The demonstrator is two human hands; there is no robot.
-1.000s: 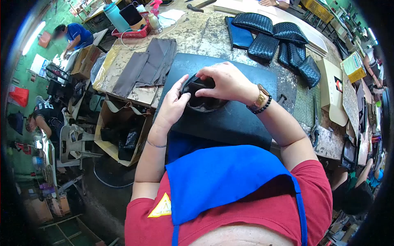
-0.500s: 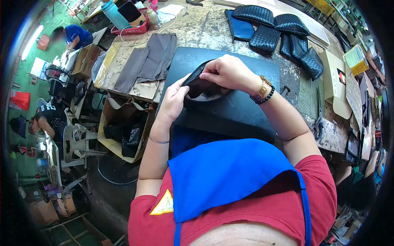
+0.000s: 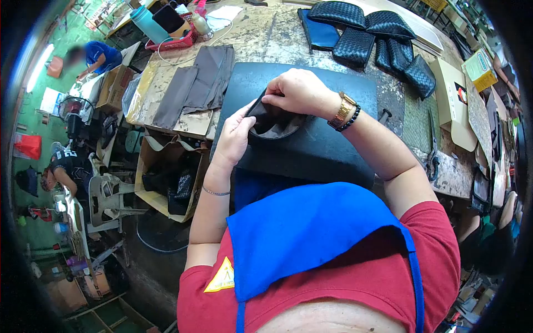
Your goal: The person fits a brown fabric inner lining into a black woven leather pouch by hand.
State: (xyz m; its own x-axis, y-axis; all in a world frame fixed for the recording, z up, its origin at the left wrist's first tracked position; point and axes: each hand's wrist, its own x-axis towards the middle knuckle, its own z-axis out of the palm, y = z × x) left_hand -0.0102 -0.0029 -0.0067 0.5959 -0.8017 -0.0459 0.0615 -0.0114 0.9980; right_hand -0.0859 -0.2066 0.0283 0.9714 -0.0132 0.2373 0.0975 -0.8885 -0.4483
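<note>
A black pouch [image 3: 276, 132] with a dark brownish lining is held with its mouth open towards me, above a black work board [image 3: 333, 152]. My left hand [image 3: 234, 137] pinches the pouch's left rim, thumb on the inner side and fingers behind. At the upper rim, my right hand [image 3: 302, 93] is closed with its thumb and curled fingers on the edge; its fingertips are partly hidden. The pouch's underside is out of sight.
Several woven black pouches [image 3: 355, 47] lie at the table's back right. Dark fabric pieces [image 3: 211, 77] are at the left, near a red basket [image 3: 176, 43] with a bottle. Scissors [image 3: 432, 158] lie right. A carton [image 3: 145, 180] stands below; two people are at far left.
My right hand has shifted slightly left and up along the rim. The pouch's mouth now shows more lining. My left hand keeps its pinch.
</note>
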